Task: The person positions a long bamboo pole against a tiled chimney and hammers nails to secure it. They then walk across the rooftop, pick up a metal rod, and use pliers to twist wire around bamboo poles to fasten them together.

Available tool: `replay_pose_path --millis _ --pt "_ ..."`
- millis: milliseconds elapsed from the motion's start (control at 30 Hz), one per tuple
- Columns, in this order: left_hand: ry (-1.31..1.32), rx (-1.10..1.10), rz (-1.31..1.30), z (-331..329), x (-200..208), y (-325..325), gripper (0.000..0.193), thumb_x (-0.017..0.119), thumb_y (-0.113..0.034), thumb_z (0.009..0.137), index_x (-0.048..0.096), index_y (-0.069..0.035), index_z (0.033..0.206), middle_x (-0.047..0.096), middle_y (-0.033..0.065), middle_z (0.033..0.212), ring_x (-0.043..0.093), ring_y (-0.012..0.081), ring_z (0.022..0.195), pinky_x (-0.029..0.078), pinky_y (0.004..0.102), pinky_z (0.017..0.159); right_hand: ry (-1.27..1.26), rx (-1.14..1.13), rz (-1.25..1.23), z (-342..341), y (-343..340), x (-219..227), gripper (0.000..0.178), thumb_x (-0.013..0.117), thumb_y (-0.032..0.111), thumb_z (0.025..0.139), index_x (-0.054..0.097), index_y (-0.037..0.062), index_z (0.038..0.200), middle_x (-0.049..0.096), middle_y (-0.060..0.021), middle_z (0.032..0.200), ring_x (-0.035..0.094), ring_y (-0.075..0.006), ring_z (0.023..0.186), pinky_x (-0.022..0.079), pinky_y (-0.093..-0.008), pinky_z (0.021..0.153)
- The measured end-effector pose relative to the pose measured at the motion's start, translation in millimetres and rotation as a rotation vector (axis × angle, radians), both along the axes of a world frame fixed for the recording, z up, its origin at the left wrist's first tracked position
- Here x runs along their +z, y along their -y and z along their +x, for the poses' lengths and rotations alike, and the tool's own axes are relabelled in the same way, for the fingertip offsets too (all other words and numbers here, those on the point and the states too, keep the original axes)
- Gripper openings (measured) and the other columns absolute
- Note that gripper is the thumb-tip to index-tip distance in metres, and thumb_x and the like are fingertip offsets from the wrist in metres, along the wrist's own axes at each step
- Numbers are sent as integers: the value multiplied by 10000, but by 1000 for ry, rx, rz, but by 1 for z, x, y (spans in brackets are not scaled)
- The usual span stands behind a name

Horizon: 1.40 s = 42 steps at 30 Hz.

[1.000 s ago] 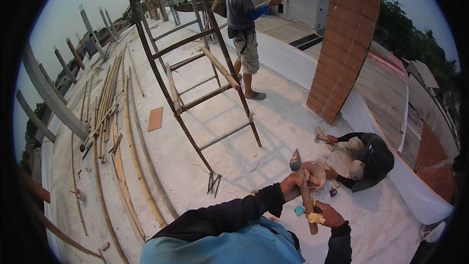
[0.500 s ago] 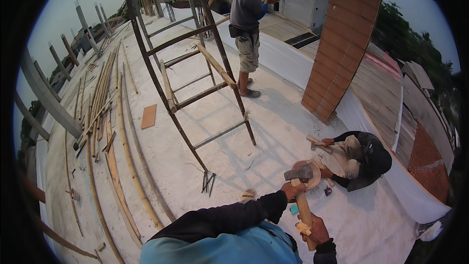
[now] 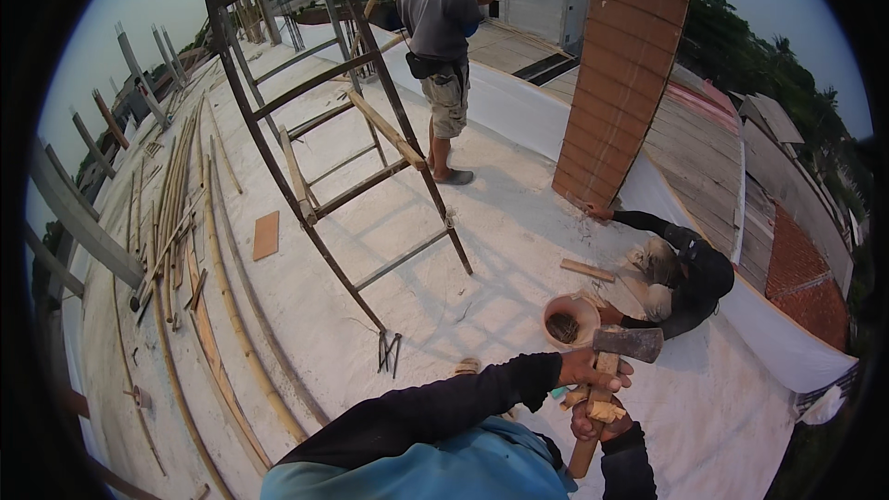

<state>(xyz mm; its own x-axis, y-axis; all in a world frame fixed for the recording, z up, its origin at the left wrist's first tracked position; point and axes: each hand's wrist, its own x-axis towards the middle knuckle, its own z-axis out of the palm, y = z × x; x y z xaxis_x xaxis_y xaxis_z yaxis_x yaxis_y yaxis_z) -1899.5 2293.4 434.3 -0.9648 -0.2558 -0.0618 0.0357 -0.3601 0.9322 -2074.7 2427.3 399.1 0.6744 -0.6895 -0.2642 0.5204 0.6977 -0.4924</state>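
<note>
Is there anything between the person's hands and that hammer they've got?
Nothing visible. The left hand grips the wooden handle just under the hammer head, and the right hand wraps the handle lower down. The orange bowl and the crouching person lie beyond it.

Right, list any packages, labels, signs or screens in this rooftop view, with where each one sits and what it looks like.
None can be made out: no package, label, sign or screen shows.
In view instead: a hatchet with a wooden handle gripped by the left hand and the right hand, a round orange bowl beside a crouching person, a metal ladder frame, and a brick column.
</note>
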Motion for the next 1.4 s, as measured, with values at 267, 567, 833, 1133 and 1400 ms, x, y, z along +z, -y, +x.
replay_pose_path --millis 267,567,833,1133,1400 --pt "782 251 -385 123 -197 38 681 809 -489 834 651 -52 1332 693 155 1297 650 289 1214 500 388 1041 -692 -291 318 -17 -45 -69 357 391 304 1064 624 41 1133 558 -89 659 459 -177 468 421 -361 474" --pt "1608 -204 -734 387 -394 -101 315 670 -363 857 765 -154 1072 755 93 1099 693 327 1116 568 442 941 -1070 -20 284 -15 -180 -214 275 489 236 1003 667 48 1097 646 -109 798 626 -230 679 516 -386 612" --pt "1333 983 492 412 -342 -269 298 751 -250 849 761 -19 1036 745 80 818 713 194 674 565 357 622 -1255 243 392 2 -212 -204 238 607 247 949 673 34 1034 630 -99 767 607 -232 633 480 -400 571" --pt "1219 909 657 421 -343 -295 242 634 -169 963 691 -110 1191 734 18 1004 705 209 763 535 364 626 -1462 513 347 65 -86 -220 259 741 258 888 680 18 964 611 -87 732 586 -235 582 439 -416 525" --pt "1138 1409 462 524 -313 -273 360 744 -241 905 723 5 1167 762 113 947 734 190 790 588 345 734 -1340 296 650 144 44 -249 235 494 230 971 548 46 1107 530 -61 649 480 -185 472 370 -356 405"
